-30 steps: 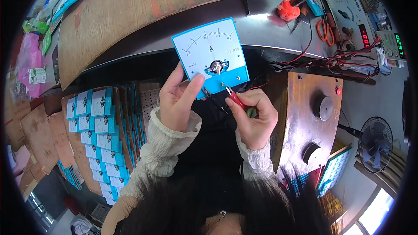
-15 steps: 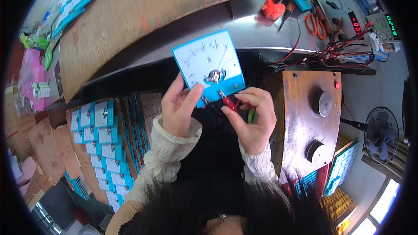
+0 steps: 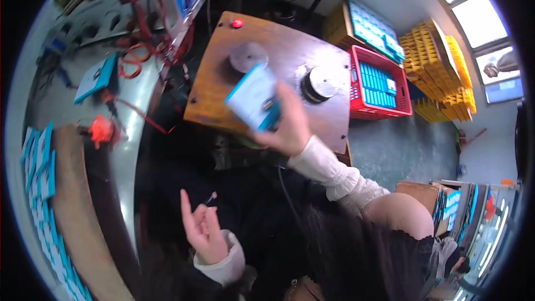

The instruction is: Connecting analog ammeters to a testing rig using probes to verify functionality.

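Red crate of blue meters, right hand gripping blue meter

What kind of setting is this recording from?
Probably a small electronics assembly workshop: a red crate filled with blue panel meters, stacked yellow trays, and a bench with red wires and test gear.

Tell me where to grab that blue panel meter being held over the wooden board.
Probably best to take the blue panel meter by its thin side edges, pinching across the flat rectangular case. Come from its upper-left end, which is free. The right hand already wraps the lower-right end. The meter is tilted above the wooden board, so its edges are open to a pinch. Keep off the pale dial face.
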Motion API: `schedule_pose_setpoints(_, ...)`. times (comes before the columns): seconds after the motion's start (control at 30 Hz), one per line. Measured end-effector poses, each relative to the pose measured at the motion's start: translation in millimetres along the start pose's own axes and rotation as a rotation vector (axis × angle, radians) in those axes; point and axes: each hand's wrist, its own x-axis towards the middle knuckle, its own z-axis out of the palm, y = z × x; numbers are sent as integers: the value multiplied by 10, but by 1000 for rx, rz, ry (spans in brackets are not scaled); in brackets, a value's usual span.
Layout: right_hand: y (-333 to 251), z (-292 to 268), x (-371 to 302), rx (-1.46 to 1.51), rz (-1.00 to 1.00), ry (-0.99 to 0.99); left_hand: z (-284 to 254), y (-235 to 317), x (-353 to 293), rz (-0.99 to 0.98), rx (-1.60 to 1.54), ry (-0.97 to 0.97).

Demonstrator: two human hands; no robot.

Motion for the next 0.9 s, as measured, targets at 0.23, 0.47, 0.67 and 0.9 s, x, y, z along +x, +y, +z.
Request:
schedule_pose_setpoints(0.23, 1530, -544, -84, -504, 453, 400, -206, -155, 334, -21, 104, -26)
schedule_pose_setpoints(0.47, 1417, -496, -40, -380, 492, 415, -40, -37, 268, -109, 55, 13)
schedule_pose_setpoints(0.67, 1421, -510, -19, -361, 498, 404, 75, -60, 238, -113, 144, -10)
schedule_pose_setpoints(0.9, 1432, -532, -26, -403, 452, 422, -56, -47, 266, -109, 124, 20)
